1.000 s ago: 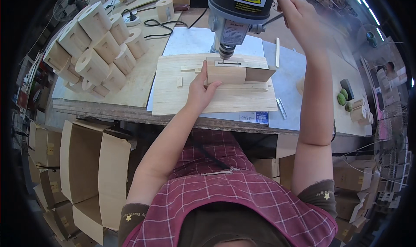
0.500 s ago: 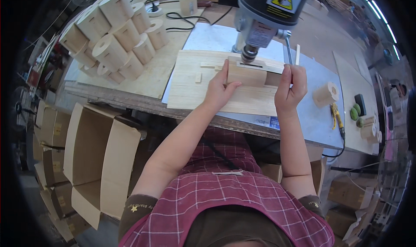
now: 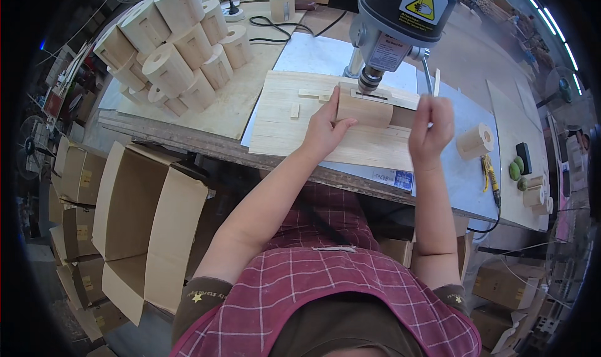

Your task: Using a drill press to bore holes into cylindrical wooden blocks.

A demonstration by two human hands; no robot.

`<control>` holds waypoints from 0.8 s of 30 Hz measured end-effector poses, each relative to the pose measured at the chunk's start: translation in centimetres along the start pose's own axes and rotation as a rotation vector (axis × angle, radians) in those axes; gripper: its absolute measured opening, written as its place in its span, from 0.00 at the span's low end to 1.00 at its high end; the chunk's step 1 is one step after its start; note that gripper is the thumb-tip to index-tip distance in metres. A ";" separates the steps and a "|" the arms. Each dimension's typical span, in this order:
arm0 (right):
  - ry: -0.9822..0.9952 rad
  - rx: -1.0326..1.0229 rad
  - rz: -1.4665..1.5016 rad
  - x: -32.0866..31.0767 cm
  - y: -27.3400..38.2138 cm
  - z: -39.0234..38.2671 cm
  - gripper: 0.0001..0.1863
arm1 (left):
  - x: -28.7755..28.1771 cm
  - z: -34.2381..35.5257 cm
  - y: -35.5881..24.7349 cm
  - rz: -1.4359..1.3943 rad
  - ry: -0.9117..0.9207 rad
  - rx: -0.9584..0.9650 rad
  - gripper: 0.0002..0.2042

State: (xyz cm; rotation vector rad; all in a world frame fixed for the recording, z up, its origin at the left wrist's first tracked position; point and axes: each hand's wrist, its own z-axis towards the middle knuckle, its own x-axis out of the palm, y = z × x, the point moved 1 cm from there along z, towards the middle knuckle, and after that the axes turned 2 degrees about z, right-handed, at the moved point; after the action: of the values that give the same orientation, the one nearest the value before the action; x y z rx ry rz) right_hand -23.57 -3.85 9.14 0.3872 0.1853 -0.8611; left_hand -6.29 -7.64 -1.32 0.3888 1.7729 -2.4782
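A drill press (image 3: 400,19) stands at the far side of the worktable, its chuck (image 3: 369,80) low over a pale wooden cylinder (image 3: 363,113). The cylinder lies on its side on a flat wooden board (image 3: 275,132), with a slotted plate (image 3: 370,96) on top below the chuck. My left hand (image 3: 325,130) grips the cylinder's left end, thumb on the near side. Closed around the lower end of the drill press lever (image 3: 427,72) is my right hand (image 3: 432,128), slightly blurred. The drill tip's contact with the wood is too small to tell.
Stacked wooden cylinders (image 3: 168,68) fill the table's left side. One cylinder (image 3: 474,140) stands on the right, near a yellow-and-black corded tool (image 3: 490,174) and green fruits (image 3: 516,167). Small wood strips (image 3: 295,111) lie on the board. An open cardboard box (image 3: 134,213) sits below left.
The whole view has shifted slightly, so the table appears further right. My right hand has moved a little with the lever and is now blurred. My left hand keeps its hold on the wooden cylinder.
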 end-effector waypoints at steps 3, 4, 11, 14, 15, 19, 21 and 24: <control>-0.031 -0.062 -0.112 -1.3 1.1 4.8 0.04 | 0.0 0.1 0.3 0.000 0.012 0.009 0.36; -0.023 -0.064 -0.153 -1.5 1.1 6.6 0.05 | -0.1 0.1 0.2 -0.014 0.018 -0.008 0.36; 0.205 0.182 -0.348 0.3 -1.0 16.3 0.16 | 0.5 0.3 0.5 -0.023 -0.024 0.051 0.36; 0.287 0.178 -0.246 1.4 -3.9 17.1 0.16 | 0.5 0.2 0.1 -0.064 -0.011 0.019 0.36; 0.290 0.177 -0.241 1.7 -4.1 16.8 0.16 | 0.3 0.1 0.2 -0.061 -0.015 0.016 0.36; 0.239 0.312 0.168 1.5 -5.8 13.5 0.14 | -0.3 0.0 -0.2 -0.050 -0.003 -0.047 0.37; 0.244 0.301 0.230 0.5 -7.1 10.1 0.19 | -0.5 0.0 -0.5 -0.043 0.013 -0.082 0.38; 0.456 0.394 -0.029 -0.8 -11.0 2.6 0.21 | -0.6 0.4 -0.6 0.093 0.054 -0.107 0.40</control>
State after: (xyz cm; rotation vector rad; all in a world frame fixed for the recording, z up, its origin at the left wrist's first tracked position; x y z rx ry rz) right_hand -32.48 -10.84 8.94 0.9524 0.4459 -0.8273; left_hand -5.94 -7.87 -0.47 0.5227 1.8522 -2.3202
